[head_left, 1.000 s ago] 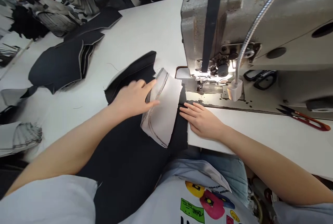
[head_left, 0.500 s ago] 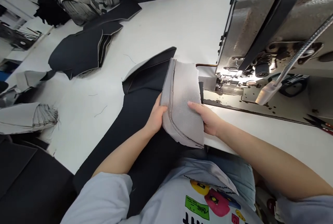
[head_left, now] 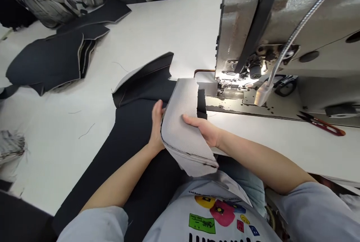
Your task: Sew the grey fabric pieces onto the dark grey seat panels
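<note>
A light grey mesh-backed fabric piece (head_left: 182, 122), with a stitched seam along its lower edge, is curved between my two hands above the table. My right hand (head_left: 206, 131) grips its right side, thumb lying on the grey face and fingers underneath. My left hand (head_left: 156, 131) is closed against its left edge; the fingers are partly hidden behind the fabric. Under it spreads a large black fabric panel (head_left: 132, 122), running down toward my lap, with a folded, seamed flap (head_left: 143, 78) at its far end. A strip of black fabric shows beyond the piece's right edge.
To the right stands a sewing machine (head_left: 247, 47) with its needle area lit. Red-handled scissors (head_left: 323, 124) lie near it. Stacked black cut pieces (head_left: 47, 62) lie on the white table (head_left: 174, 20) at the left, with loose threads nearby. Grey bundles (head_left: 47, 7) sit behind.
The grey piece has turned and tilted, its seam now running along the lower edge. My left thumb has left its top face. The view has shifted right, showing the scissors more fully.
</note>
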The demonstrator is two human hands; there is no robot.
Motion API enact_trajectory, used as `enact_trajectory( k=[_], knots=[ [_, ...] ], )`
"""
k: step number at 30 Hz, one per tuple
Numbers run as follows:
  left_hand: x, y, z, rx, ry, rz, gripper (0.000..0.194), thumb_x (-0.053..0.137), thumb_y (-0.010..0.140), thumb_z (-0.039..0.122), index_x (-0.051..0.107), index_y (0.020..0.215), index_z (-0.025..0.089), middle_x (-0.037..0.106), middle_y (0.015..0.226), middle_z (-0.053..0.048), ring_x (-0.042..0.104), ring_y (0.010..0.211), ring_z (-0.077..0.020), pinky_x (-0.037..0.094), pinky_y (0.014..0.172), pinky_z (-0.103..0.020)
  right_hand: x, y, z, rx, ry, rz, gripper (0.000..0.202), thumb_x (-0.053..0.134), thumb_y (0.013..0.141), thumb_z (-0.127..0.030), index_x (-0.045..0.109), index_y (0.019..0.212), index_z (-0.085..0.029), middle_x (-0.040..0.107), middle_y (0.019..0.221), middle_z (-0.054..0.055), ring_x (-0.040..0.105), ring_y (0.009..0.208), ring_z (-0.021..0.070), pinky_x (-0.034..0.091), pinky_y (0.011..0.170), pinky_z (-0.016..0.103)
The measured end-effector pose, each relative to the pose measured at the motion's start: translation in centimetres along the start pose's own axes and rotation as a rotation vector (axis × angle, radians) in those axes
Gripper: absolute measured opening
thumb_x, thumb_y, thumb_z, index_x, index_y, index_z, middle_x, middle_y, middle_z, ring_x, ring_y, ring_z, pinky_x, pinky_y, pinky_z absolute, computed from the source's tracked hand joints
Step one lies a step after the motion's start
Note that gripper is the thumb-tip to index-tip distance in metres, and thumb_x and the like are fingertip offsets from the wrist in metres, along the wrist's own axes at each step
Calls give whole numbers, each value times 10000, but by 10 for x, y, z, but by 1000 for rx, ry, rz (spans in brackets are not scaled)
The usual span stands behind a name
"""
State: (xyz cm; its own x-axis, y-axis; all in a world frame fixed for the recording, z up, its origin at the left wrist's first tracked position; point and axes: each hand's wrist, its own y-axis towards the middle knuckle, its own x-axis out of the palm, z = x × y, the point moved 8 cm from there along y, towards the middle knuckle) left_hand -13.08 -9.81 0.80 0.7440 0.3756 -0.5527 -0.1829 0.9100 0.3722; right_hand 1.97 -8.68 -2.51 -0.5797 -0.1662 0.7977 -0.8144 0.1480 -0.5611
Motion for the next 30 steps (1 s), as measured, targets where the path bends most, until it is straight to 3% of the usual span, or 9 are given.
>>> enact_trajectory(
  k=[4,8,10,14,16,20,22,26,30],
  knots=[
    [-20,31,55,248,231,-10,628,429,956,466,231,1533,319,277,1571,-81,383,1382,-300,390,1108,-474,-19,4,-7,-16,31,116,361,452,988,-414,640,1073,-118,720,796,72,692,710,202,577,839,396],
    [36,57,84,340,338,-549,548,281,979,396,345,1499,234,377,1538,-77,286,1452,-290,228,1206,-486,-25,1,-18,-58,76,90,362,429,984,-431,649,958,-145,690,701,38,671,661,198,578,830,409],
    [62,62,83,346,323,-682,570,221,976,388,356,1491,184,342,1560,-95,249,1471,-284,213,1210,-485,-27,-6,-24,-99,82,60,341,423,985,-406,645,917,-157,679,681,26,661,644,185,585,796,387],
    [69,59,90,429,348,-612,576,226,982,441,402,1463,178,375,1539,-119,268,1463,-301,176,1209,-524,-35,-28,-22,-83,-66,146,398,402,992,-436,664,942,-141,698,719,56,657,640,194,581,677,353],
    [49,48,115,520,347,-529,575,281,980,505,394,1471,228,372,1543,-105,303,1446,-318,177,1205,-545,-31,-37,-24,-137,-159,187,315,454,989,-371,675,981,-147,699,714,33,645,624,167,571,691,317],
    [11,39,164,520,281,-459,462,293,1005,411,417,1447,353,417,1521,-12,413,1387,-268,264,1194,-504,-2,-31,-18,-131,-198,42,245,502,977,-327,674,1027,-161,715,770,20,664,681,151,560,743,293],
    [23,42,157,422,344,-543,448,313,998,338,478,1413,303,482,1474,-36,471,1342,-260,308,1175,-483,-4,-18,-15,-84,-161,66,315,436,1000,-358,667,1008,-143,712,771,44,672,701,163,561,743,305],
    [74,53,95,295,565,-643,521,302,959,324,506,1400,136,442,1499,-134,330,1431,-330,230,1185,-552,-32,-11,-30,-215,-212,202,357,356,1001,-369,636,992,-147,700,797,73,670,733,181,565,778,342],
    [101,54,52,232,675,-686,569,243,972,314,356,1499,131,313,1579,-118,249,1466,-316,298,1136,-533,-37,-53,-63,-612,-1039,96,205,458,909,-276,629,966,-179,677,973,83,643,898,215,544,872,423]
  ],
)
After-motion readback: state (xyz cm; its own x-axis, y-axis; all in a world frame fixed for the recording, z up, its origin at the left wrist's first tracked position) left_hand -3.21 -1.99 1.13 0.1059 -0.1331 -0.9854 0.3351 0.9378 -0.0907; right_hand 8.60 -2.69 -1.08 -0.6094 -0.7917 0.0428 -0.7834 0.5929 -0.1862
